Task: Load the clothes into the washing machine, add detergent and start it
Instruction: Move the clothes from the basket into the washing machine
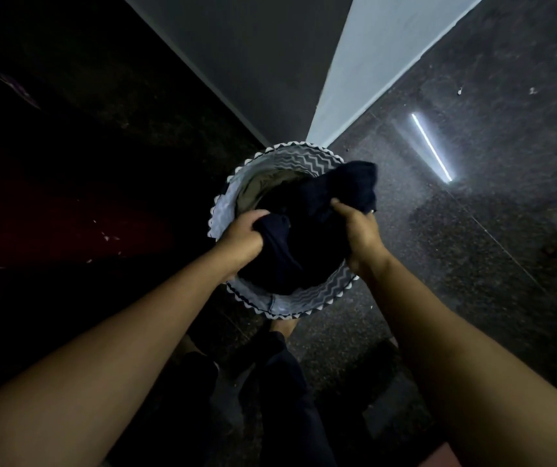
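1. Far left: dark red surface [68, 224] with a pale curved edge at the frame border; too dim to say what it is.
2. Left hand [241, 235]: fingers curled tight, clamped on a bunch of dark cloth [307, 230] at the basket's left rim.
3. Basket [304, 163]: round, zigzag-patterned wall with a white scalloped rim, standing on the floor at a wall corner. Opening faces up at the camera.
4. The cloth, navy or black, fills most of the basket; its upper right part is bunched over the right rim. What lies under it can't be told, too dark.
5. Right hand [359, 230]: fingers closed, gripping the cloth's right side, over the basket's right rim.
6. Both forearms bare, reaching down from the bottom corners.
7. Below the basket: person's dark trouser legs [287, 382] and a bare foot just touching the basket's near edge.
8. Wall [371, 62]: pale strip running up from the basket; grey face left of it.
9. Right: speckled dark floor [489, 247], glossy, with a bright strip-light reflection [431, 147].
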`<action>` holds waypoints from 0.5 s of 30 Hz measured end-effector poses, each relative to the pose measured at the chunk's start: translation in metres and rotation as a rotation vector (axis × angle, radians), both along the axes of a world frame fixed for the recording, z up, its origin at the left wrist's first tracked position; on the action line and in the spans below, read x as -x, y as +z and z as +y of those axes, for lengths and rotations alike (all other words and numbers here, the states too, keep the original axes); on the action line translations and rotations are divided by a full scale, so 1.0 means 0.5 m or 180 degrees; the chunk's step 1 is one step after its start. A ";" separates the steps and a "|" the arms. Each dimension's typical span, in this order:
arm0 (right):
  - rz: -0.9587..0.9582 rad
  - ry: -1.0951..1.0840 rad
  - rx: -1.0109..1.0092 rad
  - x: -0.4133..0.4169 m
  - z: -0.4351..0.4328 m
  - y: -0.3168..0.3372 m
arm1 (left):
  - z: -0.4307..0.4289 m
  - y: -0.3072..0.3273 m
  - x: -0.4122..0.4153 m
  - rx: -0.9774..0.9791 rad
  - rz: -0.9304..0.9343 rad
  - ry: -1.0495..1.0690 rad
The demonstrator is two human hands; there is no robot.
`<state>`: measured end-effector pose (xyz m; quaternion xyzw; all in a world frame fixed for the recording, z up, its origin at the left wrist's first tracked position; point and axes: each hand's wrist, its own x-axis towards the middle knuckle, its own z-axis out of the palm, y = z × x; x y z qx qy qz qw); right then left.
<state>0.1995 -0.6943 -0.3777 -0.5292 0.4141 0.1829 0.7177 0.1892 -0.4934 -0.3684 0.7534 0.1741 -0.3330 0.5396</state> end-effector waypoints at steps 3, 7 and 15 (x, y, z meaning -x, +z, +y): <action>0.0058 -0.0279 -0.0639 0.003 -0.028 0.027 | 0.041 -0.010 0.010 -0.1175 -0.0202 -0.1205; -0.0080 -0.0552 -0.1216 -0.003 -0.046 0.097 | 0.050 -0.003 0.009 -0.1428 -0.0238 -0.1490; -0.0461 -0.0208 -0.1432 -0.023 -0.015 0.165 | -0.031 0.036 -0.049 -0.0485 -0.0012 -0.1554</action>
